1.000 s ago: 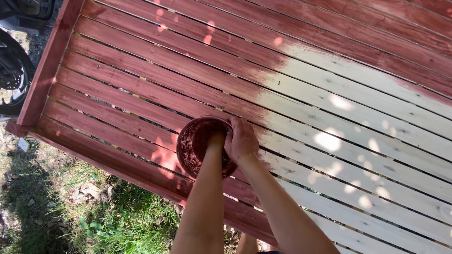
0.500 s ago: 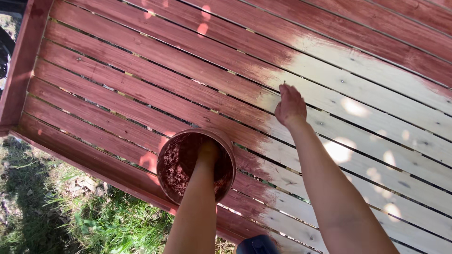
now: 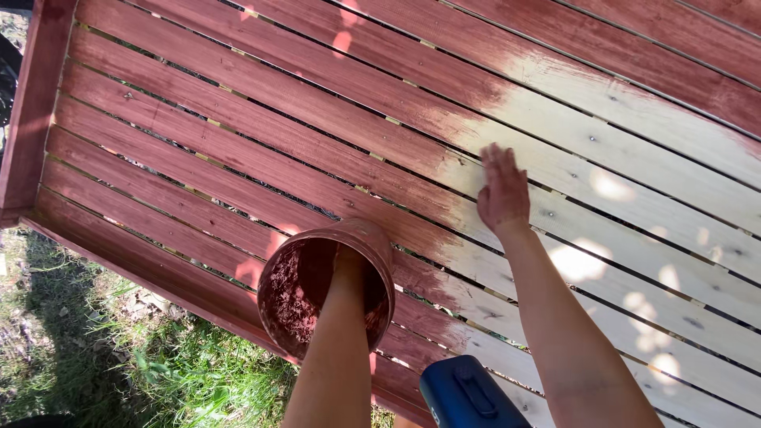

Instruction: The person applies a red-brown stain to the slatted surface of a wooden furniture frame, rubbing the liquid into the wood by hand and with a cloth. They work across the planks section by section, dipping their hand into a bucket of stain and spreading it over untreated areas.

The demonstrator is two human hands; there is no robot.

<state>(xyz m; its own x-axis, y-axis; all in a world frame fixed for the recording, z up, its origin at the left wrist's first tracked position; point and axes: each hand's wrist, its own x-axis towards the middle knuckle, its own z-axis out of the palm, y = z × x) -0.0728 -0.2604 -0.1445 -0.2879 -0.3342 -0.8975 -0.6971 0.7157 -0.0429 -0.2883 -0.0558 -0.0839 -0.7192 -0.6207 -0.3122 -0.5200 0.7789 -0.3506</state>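
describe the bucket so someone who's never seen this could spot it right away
Start at the big slatted wooden deck, stained red-brown on its left part and bare pale wood on the right. Near its lower edge, above the grass, sits the round red-stained bucket with the left hand reaching inside. It is the only round open container, unlike the dark blue case.

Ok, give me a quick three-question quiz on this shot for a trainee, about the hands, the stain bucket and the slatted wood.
1. True or false: the left hand reaches inside the round, red-stained bucket.
2. Where does the right hand rest? A) on the grass B) flat on the slatted wooden panel, where red stain meets bare wood C) on the dark blue plastic container
3. Fill in: the patch of green grass shows at the lower ____ of the picture.

Key: 1 true; 2 B; 3 left.
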